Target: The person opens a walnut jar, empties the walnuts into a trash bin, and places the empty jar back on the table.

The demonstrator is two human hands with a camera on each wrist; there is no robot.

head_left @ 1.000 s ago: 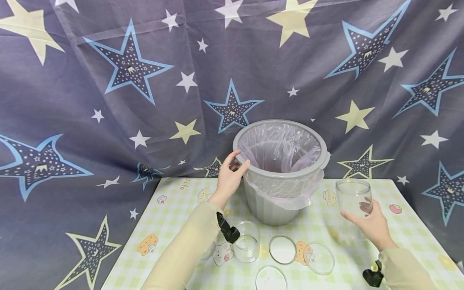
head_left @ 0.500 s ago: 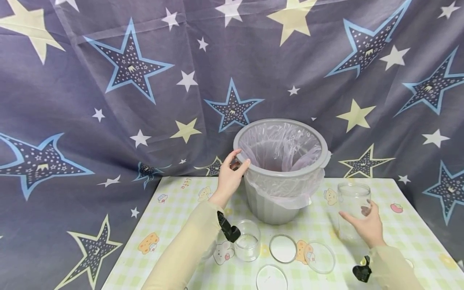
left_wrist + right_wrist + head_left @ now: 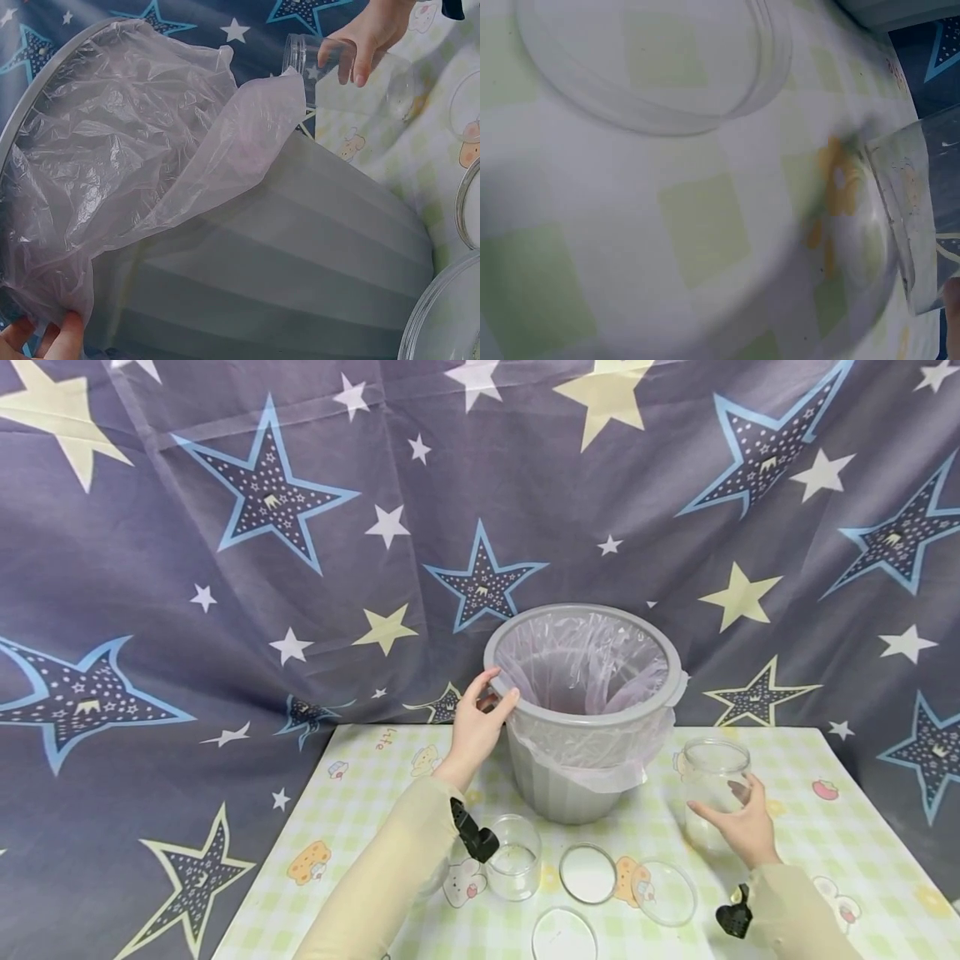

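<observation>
A grey trash can with a thin pinkish plastic liner stands at the back of the table. My left hand grips the left side of its rim, thumb and fingers about the edge; in the left wrist view, fingertips touch the liner. To the right of the can, my right hand holds a tall clear jar round its side. The jar is lidless and roughly upright. In the right wrist view its base shows near the cloth; I cannot tell whether they touch.
A short clear jar stands in front of the can. Beside it lie a round lid with a darker rim, a clear round lid and another. A further clear thing is partly hidden by the left sleeve.
My right hand has moved left with the tall jar, bringing it somewhat closer to the trash can. The left hand keeps its place on the rim.
</observation>
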